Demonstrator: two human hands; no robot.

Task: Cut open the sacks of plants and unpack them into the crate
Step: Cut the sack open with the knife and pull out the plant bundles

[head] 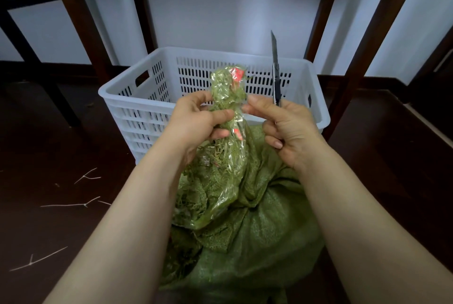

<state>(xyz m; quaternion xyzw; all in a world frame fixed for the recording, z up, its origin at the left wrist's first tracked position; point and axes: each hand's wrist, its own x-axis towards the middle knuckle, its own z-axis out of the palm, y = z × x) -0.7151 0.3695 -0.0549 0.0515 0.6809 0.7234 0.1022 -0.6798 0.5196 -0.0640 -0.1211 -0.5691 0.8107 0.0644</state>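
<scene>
A clear plastic bag of green plants (pixel 215 181) with red print stands upright above a large green woven sack (pixel 264 242) on the floor in front of me. My left hand (pixel 196 122) grips the bag's neck. My right hand (pixel 286 127) holds a utility knife (pixel 275 68) with its blade pointing up, while its thumb and forefinger pinch the bag's plastic beside my left hand. Behind the bag stands a white slotted plastic crate (pixel 137 97); what lies inside it is hidden.
The floor (pixel 49 132) is dark wood with pale twigs (pixel 71 205) scattered on the left. Dark wooden furniture legs (pixel 81 21) rise behind the crate on both sides, against a white wall (pixel 232 4).
</scene>
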